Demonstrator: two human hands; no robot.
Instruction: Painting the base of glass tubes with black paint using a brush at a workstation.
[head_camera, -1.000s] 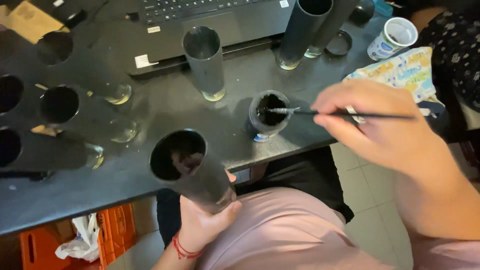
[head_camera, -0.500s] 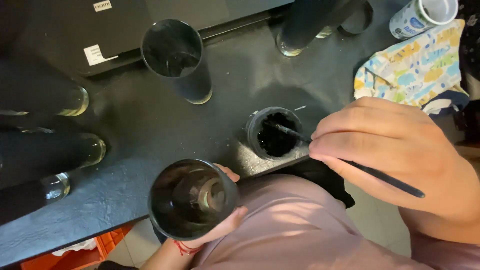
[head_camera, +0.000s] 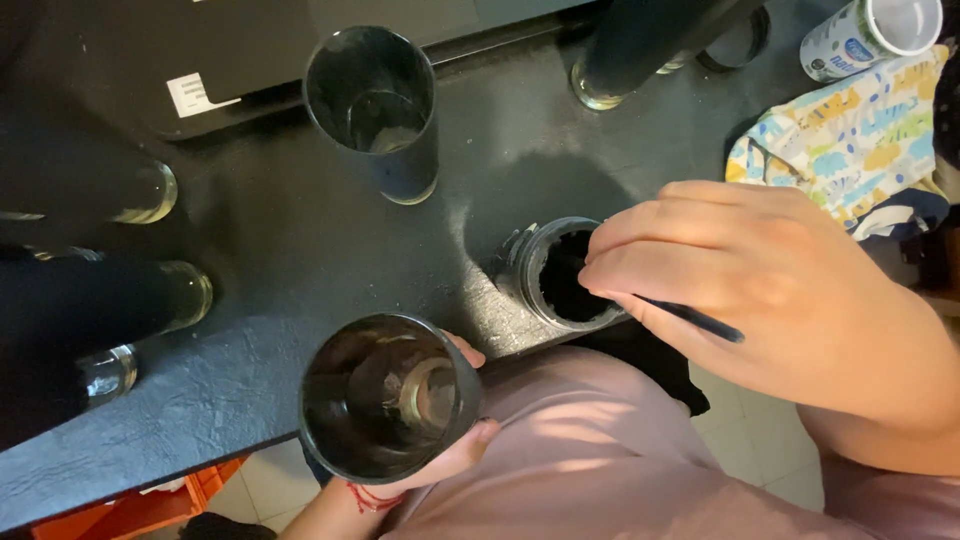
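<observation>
Head view, looking down on a black table (head_camera: 300, 240). The left hand (head_camera: 440, 440) wraps its fingers around a dark-coated glass (head_camera: 385, 395) held at the table's near edge, mouth up toward the camera; a fingertip shows on the glass's right side and the palm lies beneath it. The inside of this glass is dark, with a clear patch at its bottom. A red thread circles the left wrist.

The right hand (head_camera: 760, 285) pinches a thin black brush (head_camera: 695, 320) between fingertips drawn close together; the handle slants out below the hand toward the right. The brush tip is hidden by the fingers, which hover over the mouth of a small jar (head_camera: 560, 275) of black paint. The jar stands near the table's near edge, just right of the held glass and apart from it.

A second dark glass (head_camera: 375, 110) stands upright toward the far edge. More coated glasses (head_camera: 120, 300) lie on their sides along the left edge, clear bases pointing right. Another dark glass (head_camera: 630, 50) stands at the far edge. A patterned cloth (head_camera: 850, 140) lies at the right edge, with a white can (head_camera: 870, 35) beyond it in the far right corner
</observation>
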